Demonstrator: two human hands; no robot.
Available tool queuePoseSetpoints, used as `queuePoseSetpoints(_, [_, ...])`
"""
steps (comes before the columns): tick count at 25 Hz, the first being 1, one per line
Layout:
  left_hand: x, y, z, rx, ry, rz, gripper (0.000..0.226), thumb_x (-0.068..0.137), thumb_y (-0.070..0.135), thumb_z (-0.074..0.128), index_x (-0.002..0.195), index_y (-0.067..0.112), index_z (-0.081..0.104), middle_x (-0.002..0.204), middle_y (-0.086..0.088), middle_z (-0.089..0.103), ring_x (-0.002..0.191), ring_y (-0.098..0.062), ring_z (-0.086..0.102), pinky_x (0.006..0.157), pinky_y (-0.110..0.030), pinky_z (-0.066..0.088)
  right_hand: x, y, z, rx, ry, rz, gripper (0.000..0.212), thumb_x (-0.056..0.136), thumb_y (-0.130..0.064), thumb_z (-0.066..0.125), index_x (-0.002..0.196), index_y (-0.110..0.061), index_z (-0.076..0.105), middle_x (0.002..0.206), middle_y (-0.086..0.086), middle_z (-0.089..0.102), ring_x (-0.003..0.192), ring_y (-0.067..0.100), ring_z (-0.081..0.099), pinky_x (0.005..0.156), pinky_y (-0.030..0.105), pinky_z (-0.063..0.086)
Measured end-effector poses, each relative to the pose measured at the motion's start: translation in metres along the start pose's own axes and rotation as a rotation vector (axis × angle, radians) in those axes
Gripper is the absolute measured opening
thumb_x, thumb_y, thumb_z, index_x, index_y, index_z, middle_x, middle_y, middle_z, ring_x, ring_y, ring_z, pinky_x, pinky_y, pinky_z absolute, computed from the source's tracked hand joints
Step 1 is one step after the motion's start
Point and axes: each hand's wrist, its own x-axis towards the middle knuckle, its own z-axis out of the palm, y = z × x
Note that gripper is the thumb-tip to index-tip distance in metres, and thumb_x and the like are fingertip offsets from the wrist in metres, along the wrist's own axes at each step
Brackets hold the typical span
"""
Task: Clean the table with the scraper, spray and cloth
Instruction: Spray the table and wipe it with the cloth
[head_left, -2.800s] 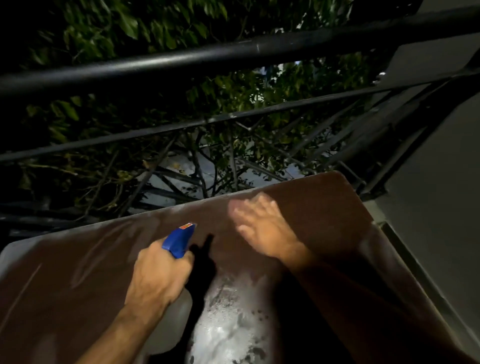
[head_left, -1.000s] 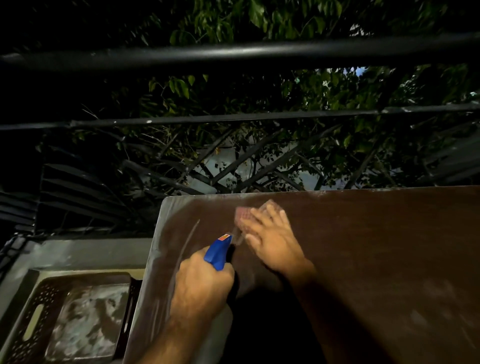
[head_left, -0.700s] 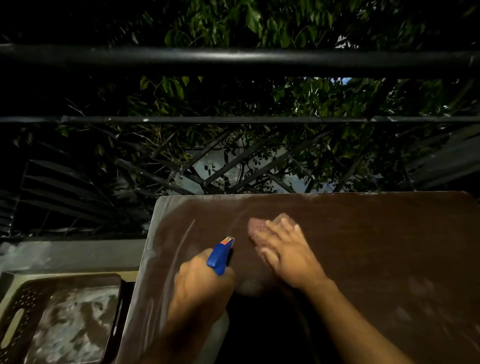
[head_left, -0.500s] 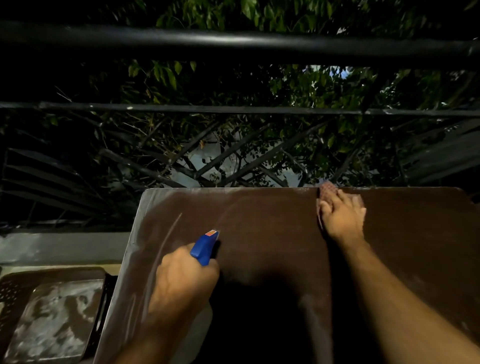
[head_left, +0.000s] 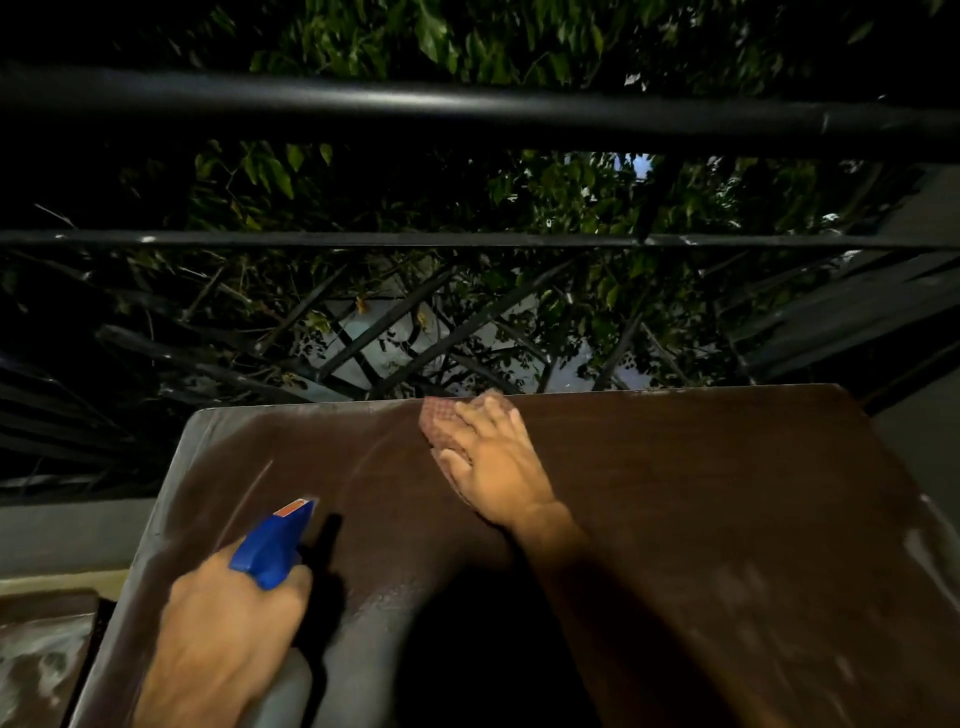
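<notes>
A: Which step?
B: Wiping, I'd judge. The right hand (head_left: 493, 467) lies flat, fingers spread, pressing the cloth (head_left: 439, 421) at the table's (head_left: 727, 493) far edge. The left hand (head_left: 228, 623) grips the spray (head_left: 272, 545).
A: Next?
B: Probably sweep toward the hazy right side. No scraper visible.

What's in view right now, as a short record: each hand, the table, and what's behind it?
left hand: grips spray bottle, nozzle pointing away across table
right hand: flat on cloth, near far edge
table: dark brown, pale streaks at left and right
behind: black railing, leaves
scraper: not visible
</notes>
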Motion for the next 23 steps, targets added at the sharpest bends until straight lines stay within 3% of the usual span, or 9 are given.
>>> queuePoseSetpoints(3, [0.007, -0.007, 0.007, 0.035, -0.034, -0.057, 0.056, 0.067, 0.051, 0.062, 0.114, 0.022, 0.070, 0.100, -0.009, 0.066, 0.092, -0.033, 0.057, 0.080, -0.039, 0.044, -0.010, 0.107, -0.028, -0.001, 0.107, 0.297, 0.052, 0.102, -0.049, 0.033, 0.152, -0.038, 0.031, 0.162, -0.005, 0.026, 0.151, 0.025, 0.008, 0.122, 0.048, 0.002])
queuePoseSetpoints(5, [0.020, -0.023, 0.018, 0.081, -0.014, -0.078, 0.072, 0.055, 0.057, 0.050, 0.119, 0.031, 0.069, 0.109, -0.006, 0.069, 0.095, -0.032, 0.061, 0.083, -0.042, 0.050, -0.023, 0.175, -0.053, -0.031, 0.134, 0.535, 0.052, 0.102, -0.049, 0.030, 0.153, -0.036, 0.031, 0.162, -0.002, 0.025, 0.150, 0.029, 0.010, 0.120, 0.051, 0.009])
queuePoseSetpoints(9, [0.044, -0.053, 0.037, 0.149, -0.009, -0.096, 0.089, 0.049, 0.067, 0.044, 0.128, 0.032, 0.065, 0.116, -0.005, 0.068, 0.098, -0.030, 0.063, 0.088, -0.045, 0.055, -0.031, 0.196, -0.064, -0.024, 0.117, 0.756, 0.054, 0.103, -0.047, 0.032, 0.154, -0.029, 0.031, 0.164, 0.001, 0.020, 0.150, 0.033, 0.010, 0.120, 0.050, 0.006])
queuePoseSetpoints(11, [0.030, -0.028, 0.027, 0.113, -0.027, -0.102, 0.082, 0.056, 0.063, 0.050, 0.127, 0.026, 0.067, 0.114, -0.009, 0.068, 0.100, -0.033, 0.062, 0.088, -0.043, 0.052, -0.019, 0.161, -0.052, -0.055, 0.130, 0.659, 0.053, 0.102, -0.047, 0.032, 0.153, -0.032, 0.032, 0.163, 0.000, 0.023, 0.150, 0.033, 0.010, 0.120, 0.050, 0.004])
queuePoseSetpoints(13, [0.007, 0.006, 0.014, 0.077, -0.016, -0.120, 0.052, 0.075, 0.045, 0.066, 0.118, 0.014, 0.070, 0.106, -0.018, 0.068, 0.097, -0.039, 0.061, 0.083, -0.041, 0.048, -0.011, 0.106, -0.033, -0.065, 0.094, 0.431, 0.053, 0.101, -0.049, 0.030, 0.151, -0.034, 0.036, 0.161, -0.002, 0.027, 0.149, 0.032, 0.011, 0.119, 0.049, 0.002])
queuePoseSetpoints(15, [-0.003, 0.016, 0.010, 0.063, 0.046, -0.124, 0.029, 0.082, 0.032, 0.069, 0.103, 0.011, 0.070, 0.103, -0.024, 0.071, 0.097, -0.044, 0.063, 0.080, -0.042, 0.049, -0.011, 0.045, -0.013, -0.061, 0.030, 0.185, 0.059, 0.095, -0.053, 0.021, 0.147, -0.036, 0.043, 0.158, -0.004, 0.033, 0.148, 0.031, 0.017, 0.119, 0.049, 0.003])
queuePoseSetpoints(16, [-0.004, 0.011, 0.009, 0.051, 0.047, -0.137, 0.030, 0.081, 0.034, 0.066, 0.098, 0.010, 0.069, 0.103, -0.025, 0.071, 0.097, -0.045, 0.064, 0.080, -0.042, 0.050, -0.014, 0.015, -0.003, -0.051, 0.005, 0.085, 0.061, 0.091, -0.054, 0.021, 0.143, -0.036, 0.047, 0.155, -0.003, 0.039, 0.147, 0.032, 0.023, 0.119, 0.050, 0.005])
queuePoseSetpoints(20, [-0.003, -0.021, -0.008, -0.030, 0.043, -0.132, 0.061, 0.065, 0.043, 0.045, 0.115, 0.019, 0.069, 0.114, -0.012, 0.072, 0.106, -0.038, 0.063, 0.088, -0.037, 0.050, -0.040, -0.084, 0.033, -0.050, -0.111, -0.286, 0.048, 0.086, -0.050, 0.041, 0.128, -0.039, 0.061, 0.139, -0.003, 0.058, 0.133, 0.034, 0.049, 0.118, 0.055, 0.022])
queuePoseSetpoints(23, [-0.004, -0.041, -0.024, -0.102, 0.088, -0.172, 0.047, 0.072, 0.039, 0.055, 0.109, 0.014, 0.071, 0.106, -0.016, 0.071, 0.100, -0.039, 0.063, 0.085, -0.038, 0.050, -0.051, -0.127, 0.050, -0.105, -0.211, -0.580, 0.047, 0.086, -0.051, 0.041, 0.130, -0.042, 0.057, 0.141, -0.007, 0.056, 0.134, 0.033, 0.048, 0.111, 0.057, 0.031])
